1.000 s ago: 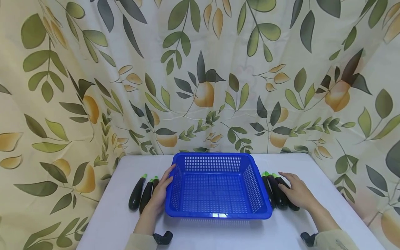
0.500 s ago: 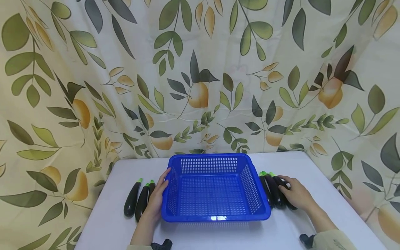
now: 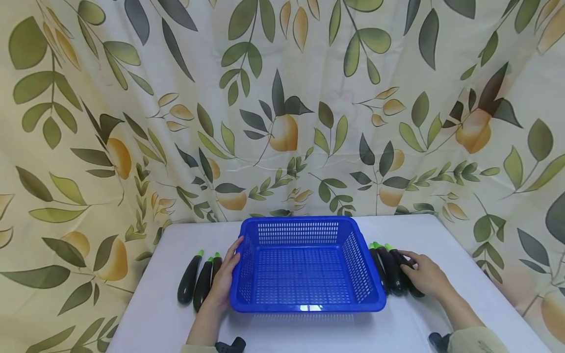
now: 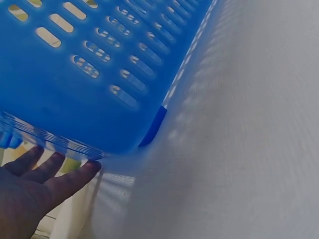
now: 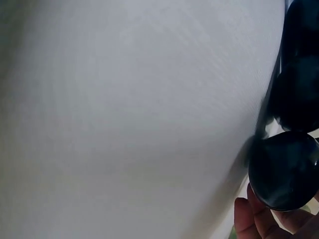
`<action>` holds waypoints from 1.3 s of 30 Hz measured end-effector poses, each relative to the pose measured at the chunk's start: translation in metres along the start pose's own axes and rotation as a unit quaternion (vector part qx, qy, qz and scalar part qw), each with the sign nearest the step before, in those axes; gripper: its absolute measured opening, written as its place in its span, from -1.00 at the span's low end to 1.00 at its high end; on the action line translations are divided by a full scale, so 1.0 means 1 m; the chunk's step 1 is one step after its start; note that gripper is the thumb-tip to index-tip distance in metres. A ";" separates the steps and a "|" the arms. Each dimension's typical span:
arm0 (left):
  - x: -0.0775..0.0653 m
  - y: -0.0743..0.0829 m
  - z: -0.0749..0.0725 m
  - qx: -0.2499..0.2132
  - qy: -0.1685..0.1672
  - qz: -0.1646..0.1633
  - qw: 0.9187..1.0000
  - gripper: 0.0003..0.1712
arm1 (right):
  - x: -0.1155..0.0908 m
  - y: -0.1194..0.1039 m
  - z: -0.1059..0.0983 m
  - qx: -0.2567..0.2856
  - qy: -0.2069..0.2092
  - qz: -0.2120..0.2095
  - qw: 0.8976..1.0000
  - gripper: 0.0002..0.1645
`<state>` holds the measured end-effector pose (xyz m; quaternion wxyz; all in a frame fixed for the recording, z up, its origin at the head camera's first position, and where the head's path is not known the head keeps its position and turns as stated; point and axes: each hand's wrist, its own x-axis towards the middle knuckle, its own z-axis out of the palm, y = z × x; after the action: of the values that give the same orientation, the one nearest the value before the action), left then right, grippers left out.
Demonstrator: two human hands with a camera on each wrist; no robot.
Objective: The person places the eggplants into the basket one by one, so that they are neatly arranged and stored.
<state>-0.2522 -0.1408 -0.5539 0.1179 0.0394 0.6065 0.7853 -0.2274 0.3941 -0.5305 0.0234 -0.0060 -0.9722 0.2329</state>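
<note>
While the left hand [image 3: 222,279] lies outstretched against the basket [image 3: 265,307], gripping nothing | right hand [image 3: 425,275] curls round one eggplant [image 5: 284,172] | seemingly early: other eggplants [image 3: 189,280] outside, none inside yet

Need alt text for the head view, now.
A person's left hand touches a blue basket on a white table while the right hand holds an eggplant. More eggplants lie either side of the basket; a leaf-patterned curtain hangs behind.

Toward twelve o'clock of the solid blue basket [image 3: 265,307], a cream curtain [image 3: 309,122] carries green, grey and orange leaf-and-fruit print, while at nine and three, eggplants [image 3: 392,272] shine black with bright green tips against the white tabletop [image 3: 309,338].
</note>
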 end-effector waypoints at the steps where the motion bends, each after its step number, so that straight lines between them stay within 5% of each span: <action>1: 0.000 0.000 0.000 0.000 -0.001 0.002 1.000 -0.45 | 0.000 0.000 -0.001 -0.001 0.001 -0.001 1.000 -0.44; 19: 0.007 0.001 0.003 0.006 -0.004 0.024 1.000 -0.43 | 0.002 -0.014 -0.017 -0.010 -0.010 0.022 1.000 -0.50; 39: 0.001 -0.004 0.002 0.018 0.002 0.027 0.999 -0.43 | 0.006 -0.073 -0.043 0.000 -0.017 -0.022 1.000 -0.52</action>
<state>-0.2522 -0.1374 -0.5577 0.0949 0.0557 0.6192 0.7775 -0.2317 0.3487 -0.4592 0.0118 0.0193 -0.9724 0.2321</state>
